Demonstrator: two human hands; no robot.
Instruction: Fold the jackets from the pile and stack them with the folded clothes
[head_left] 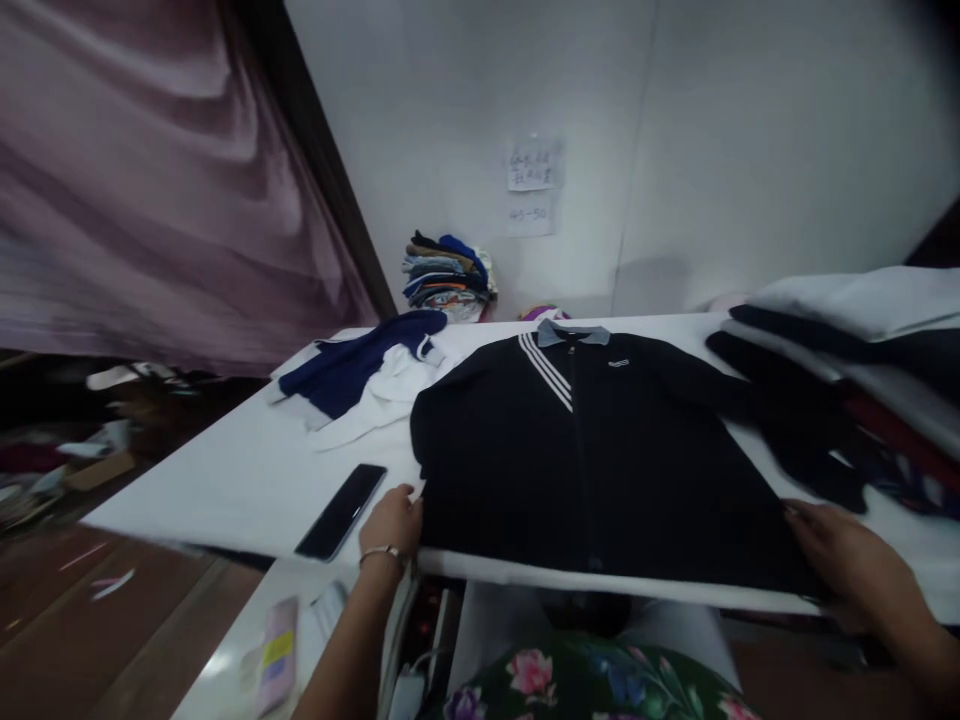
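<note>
A black zip-up jacket lies spread flat, front side up, with its grey collar at the far end and three white stripes slanting across one side. Its sleeve on the right reaches out towards the piled garments. My left hand, wearing a bracelet, is closed at the jacket's left edge near the hem, where a small white bit shows by the fingers. At the lower right corner, my right hand pinches the jacket's edge; some of its fingertips are hidden or blurred.
A phone lies left of my left hand on the white table. Behind it are a navy garment and a white garment. Folded clothes are stacked by the wall; more garments pile up at right.
</note>
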